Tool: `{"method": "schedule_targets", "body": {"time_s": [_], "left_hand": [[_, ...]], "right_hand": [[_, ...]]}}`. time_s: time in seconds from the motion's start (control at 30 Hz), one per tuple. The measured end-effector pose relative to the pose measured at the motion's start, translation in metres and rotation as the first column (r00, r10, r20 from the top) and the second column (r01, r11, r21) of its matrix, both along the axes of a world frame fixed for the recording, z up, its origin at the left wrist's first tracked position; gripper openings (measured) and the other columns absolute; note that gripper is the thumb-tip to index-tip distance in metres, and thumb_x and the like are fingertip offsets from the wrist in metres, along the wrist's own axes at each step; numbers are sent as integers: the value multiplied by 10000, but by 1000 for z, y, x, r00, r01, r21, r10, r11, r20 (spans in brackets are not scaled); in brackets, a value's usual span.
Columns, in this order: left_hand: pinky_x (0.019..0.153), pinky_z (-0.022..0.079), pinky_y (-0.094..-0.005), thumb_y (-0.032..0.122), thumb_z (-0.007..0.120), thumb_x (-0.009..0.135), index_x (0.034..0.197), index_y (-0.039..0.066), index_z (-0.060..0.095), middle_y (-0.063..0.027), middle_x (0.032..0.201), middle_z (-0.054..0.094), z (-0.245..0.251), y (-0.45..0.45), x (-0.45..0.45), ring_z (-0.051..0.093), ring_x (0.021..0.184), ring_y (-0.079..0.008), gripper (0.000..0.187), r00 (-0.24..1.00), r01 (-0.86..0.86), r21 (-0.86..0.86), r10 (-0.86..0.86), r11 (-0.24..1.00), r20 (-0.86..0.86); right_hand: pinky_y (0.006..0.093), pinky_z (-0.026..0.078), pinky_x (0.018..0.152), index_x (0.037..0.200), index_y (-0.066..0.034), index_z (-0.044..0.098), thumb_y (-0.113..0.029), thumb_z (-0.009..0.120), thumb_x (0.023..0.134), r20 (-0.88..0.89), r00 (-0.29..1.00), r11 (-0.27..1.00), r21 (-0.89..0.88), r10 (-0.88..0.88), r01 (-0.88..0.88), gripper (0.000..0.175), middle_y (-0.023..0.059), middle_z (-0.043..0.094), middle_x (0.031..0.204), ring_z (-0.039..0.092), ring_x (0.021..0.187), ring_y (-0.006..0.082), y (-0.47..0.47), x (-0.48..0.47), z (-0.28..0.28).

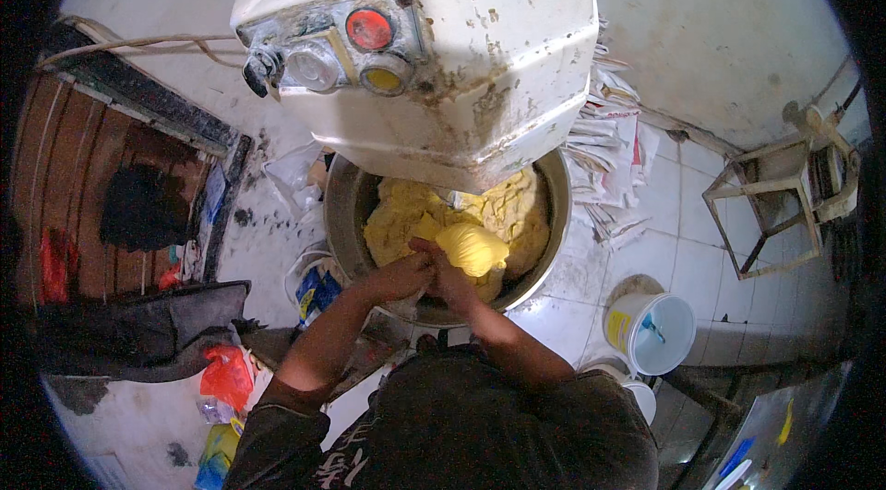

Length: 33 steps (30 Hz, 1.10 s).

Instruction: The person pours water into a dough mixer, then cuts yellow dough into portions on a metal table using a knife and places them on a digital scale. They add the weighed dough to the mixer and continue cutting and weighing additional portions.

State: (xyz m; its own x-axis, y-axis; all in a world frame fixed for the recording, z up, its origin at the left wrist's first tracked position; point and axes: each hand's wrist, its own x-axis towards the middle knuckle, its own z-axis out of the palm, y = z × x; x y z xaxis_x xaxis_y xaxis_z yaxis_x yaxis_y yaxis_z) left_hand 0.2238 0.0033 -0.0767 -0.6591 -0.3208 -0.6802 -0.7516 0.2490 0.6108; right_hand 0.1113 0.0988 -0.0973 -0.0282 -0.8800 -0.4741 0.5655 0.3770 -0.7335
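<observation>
A large metal mixer bowl [562, 227] holds a mass of yellowish dough [394, 213]. Over the bowl my left hand [408, 274] and my right hand [446, 267] meet, wrists close together. A bright yellow, smooth lump [472, 249], perhaps a soft fat or a filled bag, lies against my right hand. The fingers are partly hidden, so how each hand grips cannot be told. Above the bowl's far part juts the worn white head of a dough mixer [512, 68], with a red button [369, 29], a yellow button [382, 79] and a knob [261, 69].
Stacked empty-looking sacks [602, 151] lie right of the bowl. A white bucket [661, 334] stands on the tiles at lower right, and a metal frame stand [761, 213] farther right. Left are a clear plastic bag [291, 175], a bin with blue wrapping [317, 289] and a red plastic bag [227, 376].
</observation>
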Motion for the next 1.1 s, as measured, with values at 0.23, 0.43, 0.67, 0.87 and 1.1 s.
{"method": "schedule_targets", "body": {"time_s": [0.23, 0.43, 0.67, 0.87, 1.1], "left_hand": [[928, 421, -382, 431, 417, 976, 1256, -11, 513, -188, 1163, 598, -6, 0, 4, 554, 1086, -270, 532, 981, -164, 89, 172, 982, -94], [636, 396, -316, 437, 494, 929, 1030, 13, 616, -48, 789, 570, 12, 7, -9, 497, 701, -155, 453, 905, -356, 126, 375, 926, -200], [577, 362, -295, 391, 508, 920, 930, 32, 598, -7, 722, 525, -32, 4, 6, 459, 652, -132, 370, 911, -406, 446, 390, 797, 132], [682, 449, -366, 332, 479, 920, 952, -15, 605, -79, 817, 609, -30, 42, -13, 569, 761, -227, 370, 801, -484, 280, 548, 829, -240], [734, 467, -445, 306, 467, 910, 965, -24, 591, -221, 835, 629, -26, 63, -5, 636, 813, -345, 356, 902, -412, -121, 386, 903, -192]], "right_hand": [[343, 189, 1134, 1488, -113, 254, -564, 232, 988, -62, 998, 975, -222, 14, -27, 673, 88, 250, 1536, 213, 1414, 216, -19, 1, -104], [357, 196, 1137, 1492, -71, 198, -610, 204, 969, -9, 998, 992, -110, 55, -55, 751, 100, 187, 1553, 205, 1415, 235, -9, -11, -29], [417, 281, 1079, 1409, -53, 400, -610, 226, 969, -417, 822, 921, 134, 388, -367, 731, 138, 438, 1408, 344, 1331, 256, 13, -18, -6], [423, 424, 931, 1240, -59, 547, -485, 444, 963, 209, 977, 999, 29, -36, 31, 519, 171, 604, 1154, 574, 1035, 267, 7, -12, -7], [390, 491, 715, 1045, -62, 562, -366, 670, 864, 503, 718, 870, 380, -480, 315, 369, 115, 606, 854, 596, 782, 257, -4, 2, -14]]}}
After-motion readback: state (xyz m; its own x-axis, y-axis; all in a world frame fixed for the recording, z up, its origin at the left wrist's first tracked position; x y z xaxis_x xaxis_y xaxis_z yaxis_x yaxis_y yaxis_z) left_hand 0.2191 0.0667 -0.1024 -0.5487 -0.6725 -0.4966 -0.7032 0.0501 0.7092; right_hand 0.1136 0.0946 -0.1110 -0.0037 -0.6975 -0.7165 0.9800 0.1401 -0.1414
